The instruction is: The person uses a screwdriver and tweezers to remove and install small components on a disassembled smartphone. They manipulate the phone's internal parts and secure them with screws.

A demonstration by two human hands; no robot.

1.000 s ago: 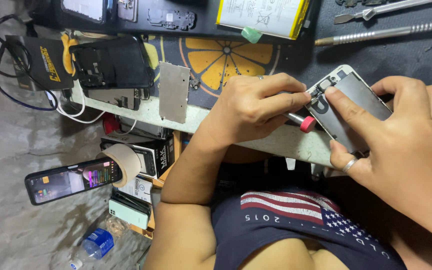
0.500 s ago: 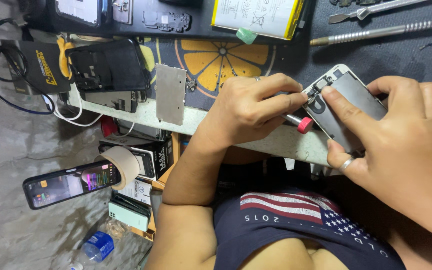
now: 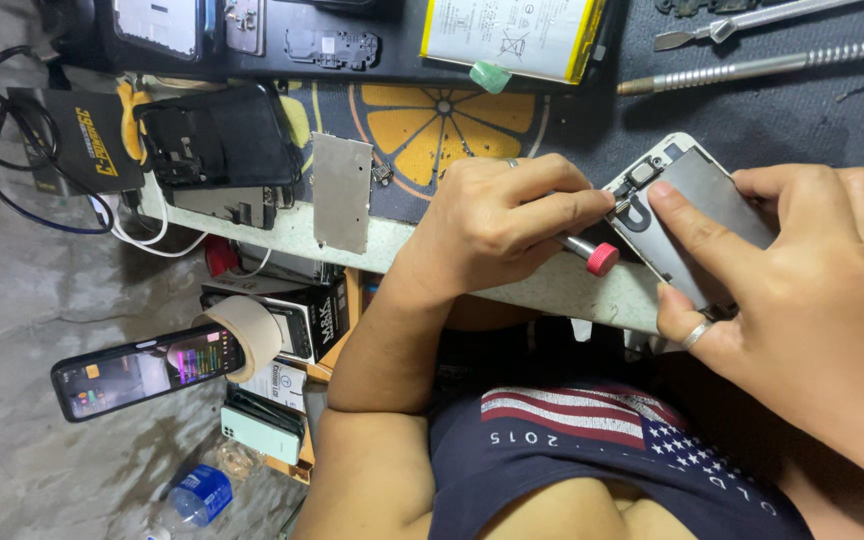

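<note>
The phone screen assembly (image 3: 697,225) sits at the bench edge, at three o'clock of the orange-slice mat (image 3: 432,120), its metal backplate still on. The right hand (image 3: 812,300) pinches it by the edges, while the left hand (image 3: 497,225) grips a red-capped screwdriver (image 3: 592,255) tipped into the top bracket; unscrewing looks underway, and a loose metal shield plate (image 3: 342,190) lies at nine o'clock

Head camera looks down, close over workbench (image 3: 552,290).
</note>
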